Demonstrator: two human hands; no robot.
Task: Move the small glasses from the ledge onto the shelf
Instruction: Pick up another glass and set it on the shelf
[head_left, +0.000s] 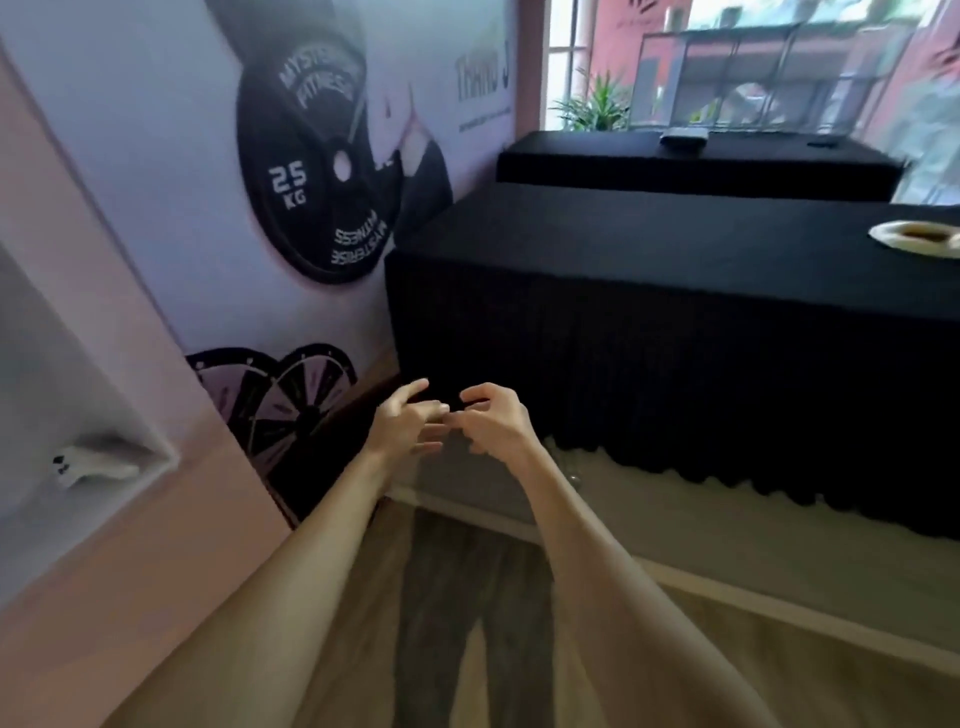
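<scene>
Small glasses couldn't be made out w/ any certainty; left hand (408, 423) & right hand (493, 423) met fingertip-to-fingertip, fingers curled, grip contents unclear.

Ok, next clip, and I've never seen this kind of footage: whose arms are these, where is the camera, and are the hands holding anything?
There is no machine here. One wide camera is worn on a person's head and looks forward and down, so the two bare arms reaching in from the bottom are the wearer's own. The left hand and right hand meet low in front of a table draped in black cloth, with curled fingers almost touching. The picture is blurred, and I cannot tell whether they hold anything; no small glass is clearly visible. On the tabletop at the right edge lies a pale plate. Behind it is a second, higher black surface by the window. The wall on the left has a poster of a weight plate.
</scene>
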